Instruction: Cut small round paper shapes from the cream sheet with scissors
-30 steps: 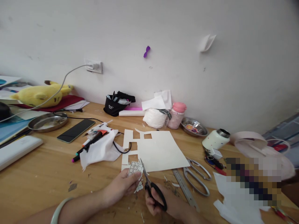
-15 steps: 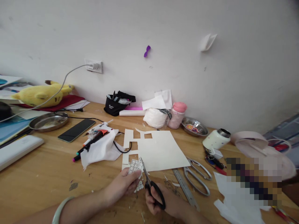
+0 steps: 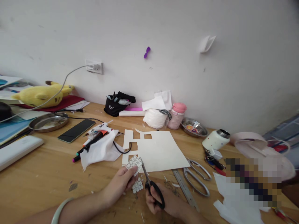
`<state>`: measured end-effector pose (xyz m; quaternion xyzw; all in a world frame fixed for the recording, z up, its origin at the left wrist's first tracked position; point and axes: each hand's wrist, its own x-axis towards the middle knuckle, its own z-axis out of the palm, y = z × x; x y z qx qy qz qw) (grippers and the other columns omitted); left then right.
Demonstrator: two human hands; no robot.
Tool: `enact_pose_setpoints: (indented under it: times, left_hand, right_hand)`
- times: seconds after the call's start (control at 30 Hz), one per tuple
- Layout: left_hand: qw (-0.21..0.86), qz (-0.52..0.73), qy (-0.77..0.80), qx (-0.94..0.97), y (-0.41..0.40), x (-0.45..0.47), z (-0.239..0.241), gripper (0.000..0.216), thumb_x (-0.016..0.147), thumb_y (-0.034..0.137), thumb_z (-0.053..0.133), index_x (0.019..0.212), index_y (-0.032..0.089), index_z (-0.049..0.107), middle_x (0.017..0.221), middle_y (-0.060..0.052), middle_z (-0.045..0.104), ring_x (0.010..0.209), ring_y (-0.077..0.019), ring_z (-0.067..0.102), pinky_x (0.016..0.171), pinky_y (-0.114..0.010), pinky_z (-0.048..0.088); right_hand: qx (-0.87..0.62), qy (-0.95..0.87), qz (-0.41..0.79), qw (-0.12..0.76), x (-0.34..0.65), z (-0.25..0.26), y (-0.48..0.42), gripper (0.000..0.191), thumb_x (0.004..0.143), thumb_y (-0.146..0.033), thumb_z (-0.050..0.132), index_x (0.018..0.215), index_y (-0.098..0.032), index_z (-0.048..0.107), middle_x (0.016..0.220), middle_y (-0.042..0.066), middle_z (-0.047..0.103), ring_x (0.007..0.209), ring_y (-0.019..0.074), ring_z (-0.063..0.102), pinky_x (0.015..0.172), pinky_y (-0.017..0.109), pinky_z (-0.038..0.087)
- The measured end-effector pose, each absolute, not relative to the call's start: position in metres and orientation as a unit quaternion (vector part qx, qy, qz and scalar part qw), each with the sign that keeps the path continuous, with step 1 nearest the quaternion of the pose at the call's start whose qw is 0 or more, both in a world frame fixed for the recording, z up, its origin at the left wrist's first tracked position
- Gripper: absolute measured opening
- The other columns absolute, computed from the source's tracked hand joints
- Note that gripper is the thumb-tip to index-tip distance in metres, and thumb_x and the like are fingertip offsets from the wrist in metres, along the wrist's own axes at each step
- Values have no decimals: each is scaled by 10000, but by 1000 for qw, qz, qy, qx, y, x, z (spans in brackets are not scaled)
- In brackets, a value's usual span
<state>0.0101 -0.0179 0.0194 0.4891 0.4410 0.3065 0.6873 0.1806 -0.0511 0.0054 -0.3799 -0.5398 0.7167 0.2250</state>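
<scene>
Over the middle of the wooden counter [image 3: 53, 186], the left hand [image 3: 126, 179] pinches a small white card [image 3: 134, 163] patterned with rounded outlines. The right hand [image 3: 157, 199] grips black-handled scissors [image 3: 148, 182], blades pointing away beside the card's right edge; whether they touch is unclear. A similarly patterned scrap [image 3: 138, 186] sits between the hands. Beyond lies a notched cream sheet [image 3: 161, 151], with a metal ruler [image 3: 185, 187] to the right.
</scene>
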Motion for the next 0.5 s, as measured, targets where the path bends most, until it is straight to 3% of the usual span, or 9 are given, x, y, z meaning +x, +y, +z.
enact_pose_setpoints:
  times: [0.27, 0.5]
  left_hand:
    - [659, 270, 434, 551, -11, 6, 22, 558, 642, 688, 428, 385, 207, 310, 325, 83, 242, 350, -52, 183, 412, -251, 100]
    - [652, 269, 423, 569, -9, 4, 29, 539, 617, 677, 462, 393, 205, 330, 337, 82, 259, 353, -50, 188, 406, -245, 107]
  right_hand:
    - [-408, -524, 710, 233, 182, 14, -53, 593, 618, -757, 455, 578, -174, 352, 418, -62, 361, 379, 37, 278, 392, 200, 156]
    - [-385, -539, 712, 232, 185, 9, -53, 588, 649, -747, 438, 597, -167, 358, 441, -54, 376, 393, 36, 300, 396, 193, 188]
